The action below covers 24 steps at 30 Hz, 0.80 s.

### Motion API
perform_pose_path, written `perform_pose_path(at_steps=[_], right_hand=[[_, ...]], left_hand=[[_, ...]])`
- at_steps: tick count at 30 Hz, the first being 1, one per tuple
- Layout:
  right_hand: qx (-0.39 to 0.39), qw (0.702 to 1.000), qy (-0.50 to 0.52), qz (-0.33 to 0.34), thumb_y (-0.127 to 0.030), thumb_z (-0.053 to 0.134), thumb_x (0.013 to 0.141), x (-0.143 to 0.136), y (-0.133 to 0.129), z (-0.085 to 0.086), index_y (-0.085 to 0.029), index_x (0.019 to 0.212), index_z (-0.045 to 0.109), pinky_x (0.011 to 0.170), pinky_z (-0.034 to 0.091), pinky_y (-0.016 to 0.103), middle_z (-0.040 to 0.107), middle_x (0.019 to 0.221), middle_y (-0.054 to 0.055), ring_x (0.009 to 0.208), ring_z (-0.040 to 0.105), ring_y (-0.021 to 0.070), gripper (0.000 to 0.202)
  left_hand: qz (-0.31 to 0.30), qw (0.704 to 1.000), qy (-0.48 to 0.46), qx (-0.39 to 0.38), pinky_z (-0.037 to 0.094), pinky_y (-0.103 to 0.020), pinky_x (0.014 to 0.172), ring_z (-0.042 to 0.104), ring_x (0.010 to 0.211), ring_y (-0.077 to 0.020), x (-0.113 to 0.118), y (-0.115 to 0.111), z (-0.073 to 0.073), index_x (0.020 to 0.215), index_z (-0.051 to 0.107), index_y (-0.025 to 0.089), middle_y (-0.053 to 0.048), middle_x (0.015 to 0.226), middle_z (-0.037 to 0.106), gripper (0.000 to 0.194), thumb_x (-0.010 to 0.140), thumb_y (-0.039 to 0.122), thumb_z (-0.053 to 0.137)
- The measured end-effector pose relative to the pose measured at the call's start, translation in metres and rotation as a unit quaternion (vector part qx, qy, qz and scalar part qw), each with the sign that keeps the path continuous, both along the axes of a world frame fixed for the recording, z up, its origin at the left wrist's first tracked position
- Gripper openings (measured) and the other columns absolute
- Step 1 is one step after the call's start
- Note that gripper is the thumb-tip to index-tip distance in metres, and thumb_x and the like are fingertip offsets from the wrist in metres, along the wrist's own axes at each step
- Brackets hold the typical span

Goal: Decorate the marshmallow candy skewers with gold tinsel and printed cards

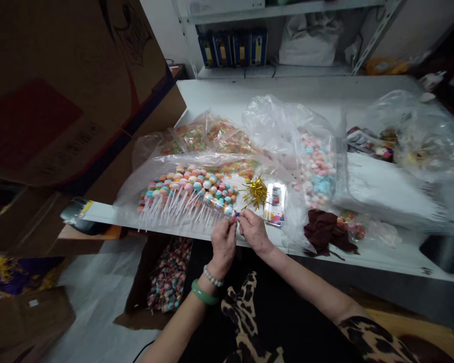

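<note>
My left hand [224, 241] and my right hand [252, 231] meet at the table's front edge, fingers pinched around the lower end of a wrapped candy stick [218, 204]. The stick is a clear tube of coloured candies pointing up and left. Beside it, to the left, lies a pile of round candies on white sticks [174, 197]. Gold twist ties [256, 192] sit just beyond my right hand, with a stack of printed bags [275, 200] to their right. Whether a tie is between my fingers is too small to tell.
Plastic bags of candies [212, 133] lie behind, with pink and blue ones [318, 171] to the right. White sheets [393, 189] and a brown cloth [325, 232] are farther right. A large carton [68, 91] stands left; a box of wrapped candies [170, 275] is below the table.
</note>
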State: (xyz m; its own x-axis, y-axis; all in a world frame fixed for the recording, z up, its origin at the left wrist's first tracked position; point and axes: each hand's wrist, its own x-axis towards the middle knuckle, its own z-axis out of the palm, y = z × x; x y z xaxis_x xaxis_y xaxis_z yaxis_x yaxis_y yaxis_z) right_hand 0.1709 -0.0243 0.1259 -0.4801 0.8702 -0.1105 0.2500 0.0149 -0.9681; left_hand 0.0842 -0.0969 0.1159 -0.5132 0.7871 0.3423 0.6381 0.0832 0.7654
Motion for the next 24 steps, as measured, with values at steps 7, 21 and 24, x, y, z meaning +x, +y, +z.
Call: perform_pose_path(at_steps=[7, 21, 24], right_hand=[[-0.085, 0.995, 0.049, 0.015, -0.034, 0.047, 0.084, 0.003, 0.000, -0.004, -0.024, 0.103, 0.051, 0.041, 0.033, 0.021, 0.053, 0.050, -0.011, 0.034, 0.041, 0.0103, 0.022], [0.116, 0.992, -0.029, -0.036, -0.030, 0.044, 0.087, 0.005, -0.007, -0.009, -0.023, 0.078, 0.059, 0.055, 0.038, 0.021, 0.056, 0.057, -0.003, 0.054, 0.055, 0.0131, 0.019], [0.170, 0.984, -0.057, -0.014, -0.030, 0.043, 0.089, 0.004, -0.011, -0.009, -0.022, 0.082, 0.062, 0.060, 0.040, 0.022, 0.063, 0.066, 0.000, 0.060, 0.059, 0.0140, 0.021]], left_hand=[[-0.009, 0.960, -0.271, 0.066, 0.048, -0.031, 0.083, 0.061, 0.086, -0.0170, -0.003, 0.007, 0.002, 0.096, 0.065, 0.020, -0.004, 0.093, 0.065, 0.014, 0.088, 0.027, 0.057], [-0.057, 0.750, -0.658, -0.043, 0.046, -0.025, 0.066, 0.058, 0.074, -0.0136, 0.001, 0.009, 0.014, 0.090, 0.068, 0.016, -0.003, 0.083, 0.065, 0.034, 0.075, 0.046, 0.071], [-0.011, 0.703, -0.710, -0.042, 0.047, -0.023, 0.065, 0.059, 0.069, -0.0121, -0.001, 0.013, 0.012, 0.076, 0.068, 0.012, -0.003, 0.074, 0.066, 0.032, 0.066, 0.040, 0.081]])
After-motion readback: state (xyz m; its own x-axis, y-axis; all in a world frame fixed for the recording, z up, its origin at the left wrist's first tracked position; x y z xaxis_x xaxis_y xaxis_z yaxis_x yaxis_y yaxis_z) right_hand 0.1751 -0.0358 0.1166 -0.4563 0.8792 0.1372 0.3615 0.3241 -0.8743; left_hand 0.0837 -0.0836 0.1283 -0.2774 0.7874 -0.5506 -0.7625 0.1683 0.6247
